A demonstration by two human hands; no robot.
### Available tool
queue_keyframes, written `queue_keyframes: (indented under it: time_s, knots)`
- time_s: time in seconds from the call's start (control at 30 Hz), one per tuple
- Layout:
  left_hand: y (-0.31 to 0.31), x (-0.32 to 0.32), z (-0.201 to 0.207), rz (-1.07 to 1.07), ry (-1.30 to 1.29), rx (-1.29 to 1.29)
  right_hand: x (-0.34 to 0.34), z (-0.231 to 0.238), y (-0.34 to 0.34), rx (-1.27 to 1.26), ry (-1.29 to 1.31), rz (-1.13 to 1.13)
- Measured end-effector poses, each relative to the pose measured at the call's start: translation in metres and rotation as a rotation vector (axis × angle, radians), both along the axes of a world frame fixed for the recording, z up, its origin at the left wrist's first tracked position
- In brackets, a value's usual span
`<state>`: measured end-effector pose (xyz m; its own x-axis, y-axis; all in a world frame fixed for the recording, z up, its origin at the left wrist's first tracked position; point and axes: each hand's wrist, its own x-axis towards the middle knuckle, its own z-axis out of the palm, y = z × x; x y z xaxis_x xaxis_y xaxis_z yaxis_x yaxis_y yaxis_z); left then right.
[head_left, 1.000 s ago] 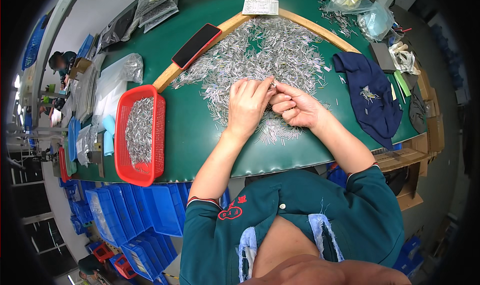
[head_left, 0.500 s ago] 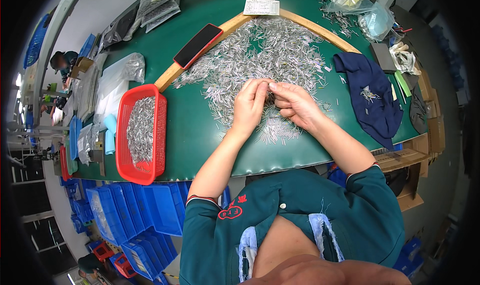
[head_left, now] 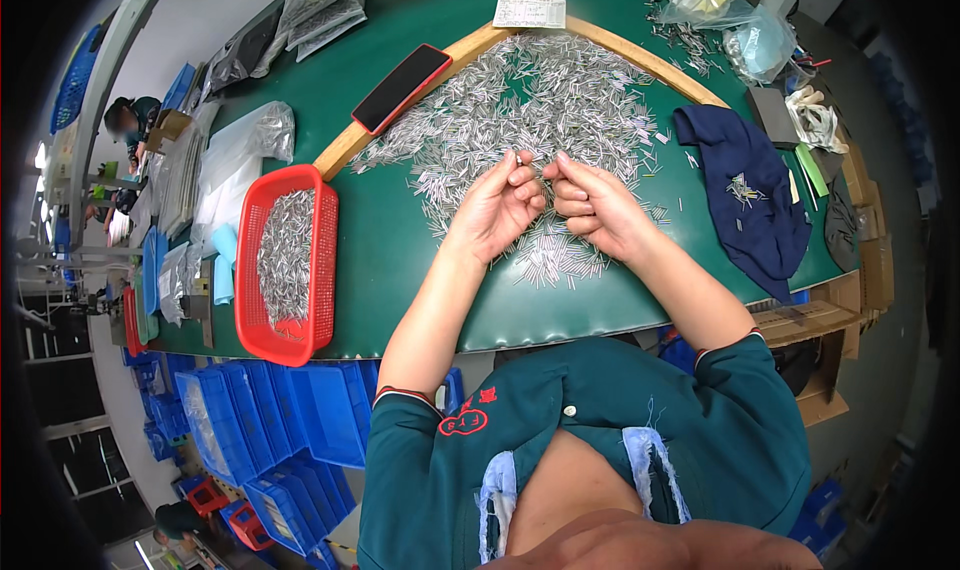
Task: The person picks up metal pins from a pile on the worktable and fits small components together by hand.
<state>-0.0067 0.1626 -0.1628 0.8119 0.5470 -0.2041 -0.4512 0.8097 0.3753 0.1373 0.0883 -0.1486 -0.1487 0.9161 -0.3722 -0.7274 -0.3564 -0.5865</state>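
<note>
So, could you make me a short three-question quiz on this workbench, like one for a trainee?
1. True or false: the phone lies inside the red basket.
2. Pick one. The big heap on the green table is made of: (a) coins, (b) thin little sticks, (c) buttons.
3. Which hand is nearer the dark blue cloth?

Key:
1. False: the phone rests on a strip of wood.
2. b.
3. The right hand.

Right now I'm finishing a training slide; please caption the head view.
Left hand and right hand close together over scattered slim silvery pieces, a red basket of similar pieces at left.
</note>
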Motion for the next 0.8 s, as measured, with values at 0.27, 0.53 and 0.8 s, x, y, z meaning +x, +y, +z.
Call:
queue_keyframes:
  time_s: [0.27, 0.53, 0.8]
  knots:
    - [-0.006, -0.002, 0.012, 0.090, 0.484, 0.774, 0.001, -0.009, 0.003, -0.138, 0.256, 0.057]
    - [-0.010, -0.002, 0.017, 0.060, 0.597, 1.054, -0.001, -0.009, 0.004, -0.128, 0.112, 0.054]
    - [-0.008, 0.001, 0.013, -0.036, 0.171, 0.389, 0.006, -0.021, 0.005, -0.007, 0.439, 0.120]
